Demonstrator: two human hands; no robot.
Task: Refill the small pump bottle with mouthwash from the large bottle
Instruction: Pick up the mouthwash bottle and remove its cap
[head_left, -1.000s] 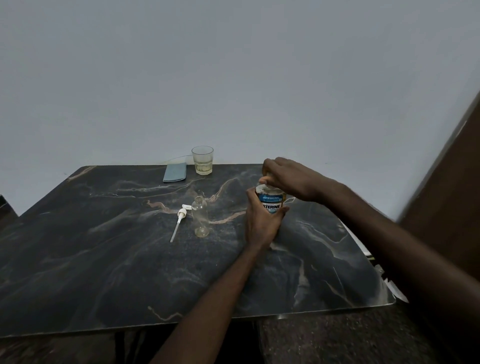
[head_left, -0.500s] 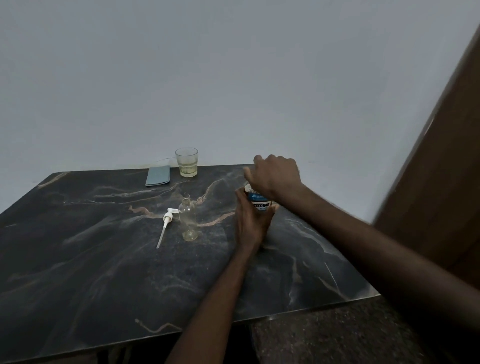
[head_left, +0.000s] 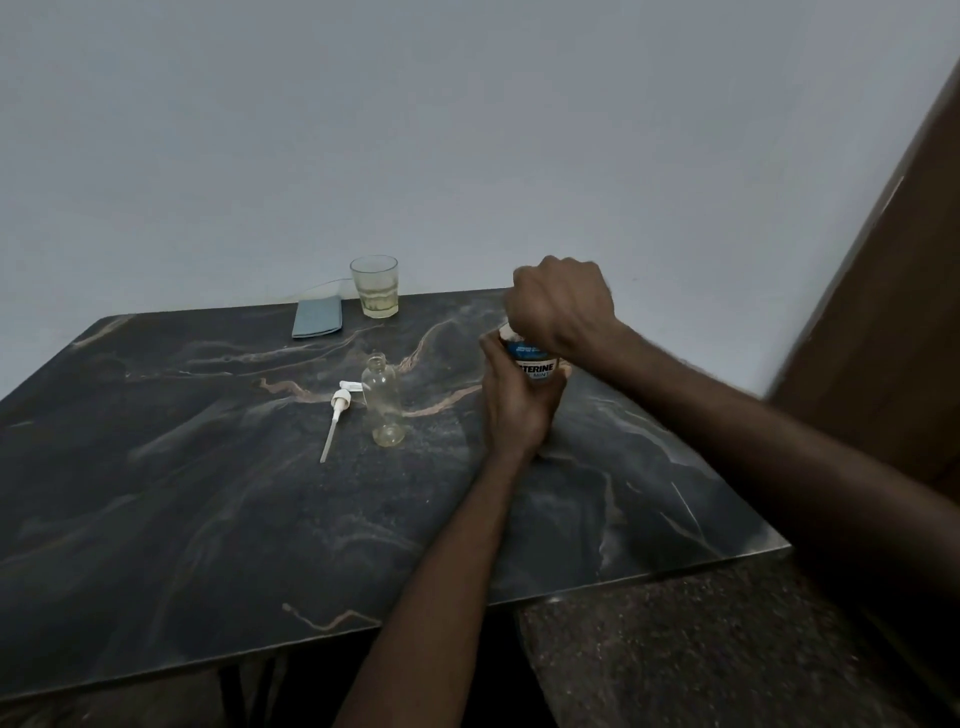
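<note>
Mouthwash bottle (head_left: 535, 364) is held steady by the left hand (head_left: 519, 408) so the right hand (head_left: 563, 301), gripping its top, can maybe open it.

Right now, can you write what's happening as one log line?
step: likely uncapping large bottle | left hand: grips its body | right hand: curled over its top | small bottle: upright, pump off | pump: lying beside it

Dim, grey and even above and across the table (head_left: 208, 519). Weakly glossy near the table's right front corner. Softly smeared by motion at the right hand (head_left: 563, 306) over the table's far right edge. Bowed by wide-angle distortion right of the table.
</note>
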